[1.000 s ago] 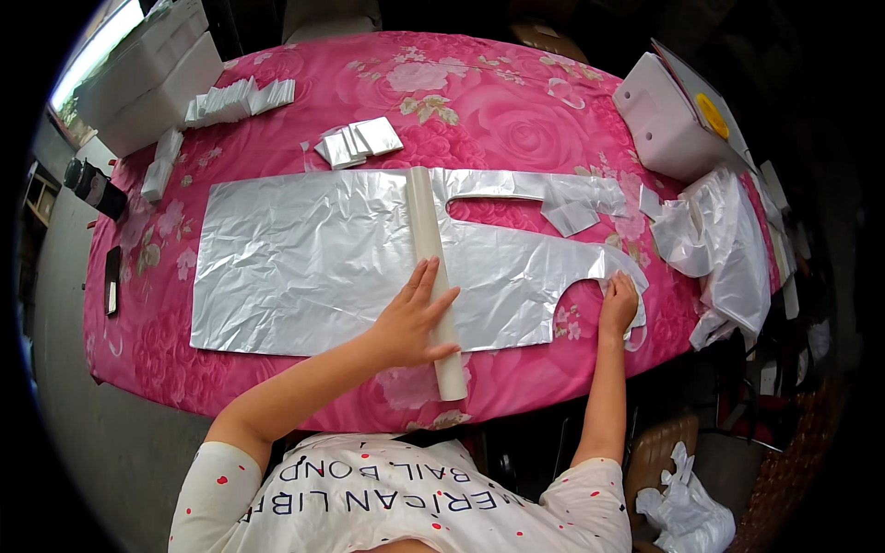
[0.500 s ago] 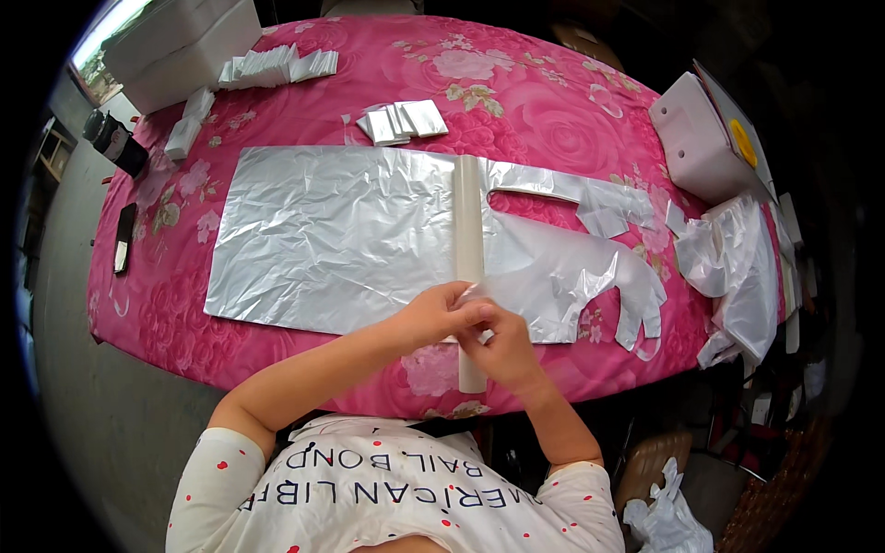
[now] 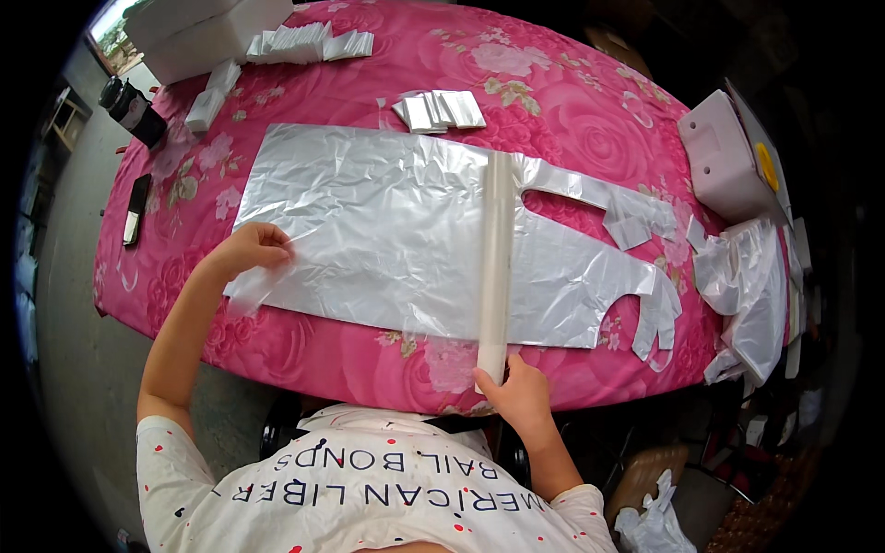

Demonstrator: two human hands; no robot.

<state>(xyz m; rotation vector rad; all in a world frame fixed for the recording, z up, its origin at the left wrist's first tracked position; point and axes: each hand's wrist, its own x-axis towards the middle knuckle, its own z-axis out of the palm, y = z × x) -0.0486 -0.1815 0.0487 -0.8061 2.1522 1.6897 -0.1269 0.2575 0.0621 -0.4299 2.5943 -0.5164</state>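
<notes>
A thin, crinkled, silvery plastic sheet (image 3: 369,217) lies across the table, with cut-outs and strap-like strips at its right end. Over it, running from far to near, rests a long pale bar (image 3: 495,249). My right hand (image 3: 521,396) grips the bar's near end between thumb and fingers. Over the sheet's near left corner is my left hand (image 3: 258,251), thumb and fingers pinched together. A wisp of clear plastic film (image 3: 255,293) hangs from it, blurred. Folded white packets (image 3: 441,111) lie beyond the sheet.
White foam boxes (image 3: 198,41) and a row of packets (image 3: 309,43) occupy the far left. A black bottle (image 3: 134,112) and a dark phone-like object (image 3: 136,210) sit along the left edge. At right are a white box (image 3: 724,157) and crumpled clear plastic (image 3: 742,286).
My hands have parted from their meeting point over the bar. The left moved far left with the film; the right went down to the bar's near end.
</notes>
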